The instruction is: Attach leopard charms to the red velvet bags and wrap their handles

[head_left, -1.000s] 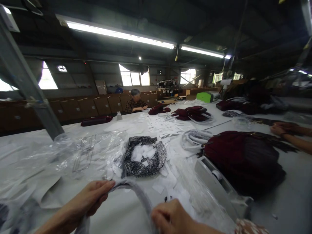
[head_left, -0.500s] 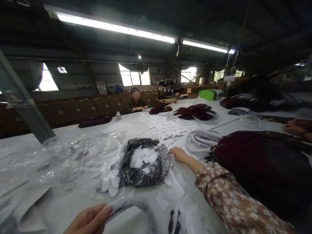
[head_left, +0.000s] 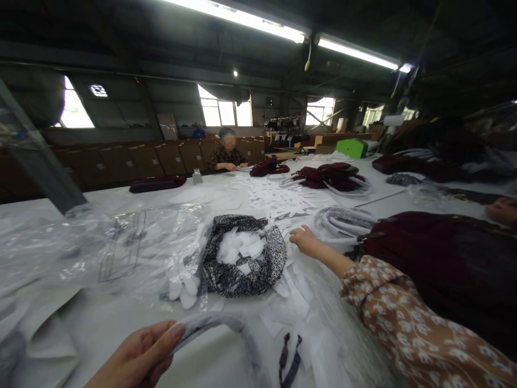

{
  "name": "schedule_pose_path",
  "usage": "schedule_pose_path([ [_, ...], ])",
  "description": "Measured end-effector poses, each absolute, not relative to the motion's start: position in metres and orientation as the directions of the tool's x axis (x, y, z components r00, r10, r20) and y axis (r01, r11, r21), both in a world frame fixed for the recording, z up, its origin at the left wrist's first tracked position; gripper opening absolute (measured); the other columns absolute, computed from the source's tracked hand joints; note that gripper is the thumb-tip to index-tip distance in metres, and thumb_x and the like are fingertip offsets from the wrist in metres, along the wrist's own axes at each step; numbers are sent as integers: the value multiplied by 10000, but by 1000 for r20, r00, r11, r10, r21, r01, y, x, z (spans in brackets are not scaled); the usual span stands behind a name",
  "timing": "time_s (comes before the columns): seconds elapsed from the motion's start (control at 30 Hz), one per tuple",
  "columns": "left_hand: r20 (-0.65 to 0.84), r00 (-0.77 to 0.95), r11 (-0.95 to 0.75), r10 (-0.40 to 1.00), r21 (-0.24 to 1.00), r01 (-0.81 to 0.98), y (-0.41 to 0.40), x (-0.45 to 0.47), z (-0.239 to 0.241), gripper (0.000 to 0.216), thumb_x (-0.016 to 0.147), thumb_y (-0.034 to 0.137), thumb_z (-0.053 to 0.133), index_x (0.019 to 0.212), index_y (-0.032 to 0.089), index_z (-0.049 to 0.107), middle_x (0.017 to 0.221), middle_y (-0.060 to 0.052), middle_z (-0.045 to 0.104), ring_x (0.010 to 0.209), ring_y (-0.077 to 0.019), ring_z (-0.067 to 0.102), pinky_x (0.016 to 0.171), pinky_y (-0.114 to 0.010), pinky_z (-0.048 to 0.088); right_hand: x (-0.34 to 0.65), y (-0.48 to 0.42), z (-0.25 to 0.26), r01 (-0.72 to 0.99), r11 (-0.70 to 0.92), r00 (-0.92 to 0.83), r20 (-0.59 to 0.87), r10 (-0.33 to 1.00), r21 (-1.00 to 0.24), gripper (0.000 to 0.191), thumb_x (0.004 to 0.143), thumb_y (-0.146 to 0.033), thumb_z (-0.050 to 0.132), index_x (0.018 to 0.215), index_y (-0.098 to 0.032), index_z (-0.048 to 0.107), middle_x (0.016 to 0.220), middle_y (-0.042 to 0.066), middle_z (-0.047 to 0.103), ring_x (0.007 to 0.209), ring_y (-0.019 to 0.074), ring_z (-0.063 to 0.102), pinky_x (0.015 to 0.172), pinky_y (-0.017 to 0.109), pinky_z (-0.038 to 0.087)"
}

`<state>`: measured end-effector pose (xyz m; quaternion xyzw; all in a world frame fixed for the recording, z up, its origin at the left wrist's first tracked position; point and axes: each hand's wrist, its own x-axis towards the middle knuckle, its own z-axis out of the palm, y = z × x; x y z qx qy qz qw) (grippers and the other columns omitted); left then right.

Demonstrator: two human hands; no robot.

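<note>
My left hand (head_left: 141, 350) pinches a curved grey-white bag handle (head_left: 216, 321) that looks wrapped in film and arches to the right, close to me. My right hand (head_left: 307, 241) is over white scraps just right of a black-and-white patterned bag (head_left: 242, 288). Its fingers are bent and close together; whether something small is between them cannot be made out. That bag lies with its mouth up, and white paper-like pieces (head_left: 236, 245) fill it. To the right of my right hand are several wrapped white handles (head_left: 343, 222) joined to a dark red bag (head_left: 407, 248).
Clear plastic sheeting (head_left: 133, 253) spreads over the left side of the table. Two short dark straps (head_left: 291, 361) lie in front. Further back are dark red bags (head_left: 335, 175) and a green object (head_left: 350, 148). A co-worker (head_left: 228, 153) sits across; another person's hand (head_left: 503, 209) is at right.
My right hand has drawn slightly right, away from the patterned bag's rim. My left hand keeps hold of the handle. The view has tilted down a little.
</note>
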<state>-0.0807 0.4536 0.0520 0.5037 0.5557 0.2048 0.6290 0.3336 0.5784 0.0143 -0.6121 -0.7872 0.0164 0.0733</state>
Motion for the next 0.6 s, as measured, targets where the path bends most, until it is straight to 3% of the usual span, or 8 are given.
schedule_pose_path([
  [0.1,-466,297,383,833,874,298,447,-78,67,484,647,661,570,682,192,458,447,104,229,386,-22,87,392,-190,25,342,571,40,972,154,-124,169,978,-180,193,814,-75,488,767,-117,671,1195,156,535,1143,266,418,986,405,183],
  [0.17,-447,287,370,847,884,285,442,-76,78,473,656,648,572,685,192,450,455,106,225,395,-25,83,392,-189,34,345,559,57,961,103,-51,201,978,-257,215,845,-140,469,763,-96,664,1044,176,604,1019,251,507,912,367,289],
  [0.3,-386,266,322,883,912,252,427,-70,104,483,646,644,584,683,192,419,466,105,250,402,-26,92,395,-187,36,338,518,84,880,87,16,213,977,-466,273,859,-213,423,727,-106,636,693,80,639,667,156,580,660,253,407],
  [0.5,-279,287,247,916,958,142,398,-58,154,471,648,593,627,669,180,401,486,92,329,403,-20,161,405,-180,66,289,433,108,654,150,-26,177,984,-741,308,855,-323,402,733,-117,597,574,1,574,389,61,423,372,165,287],
  [0.6,-221,295,201,930,975,98,383,-51,168,441,672,562,626,682,175,414,506,80,373,394,-18,209,404,-181,88,250,376,114,376,140,-84,117,990,-916,323,812,-402,489,661,-130,576,482,-34,498,347,37,315,341,163,199],
])
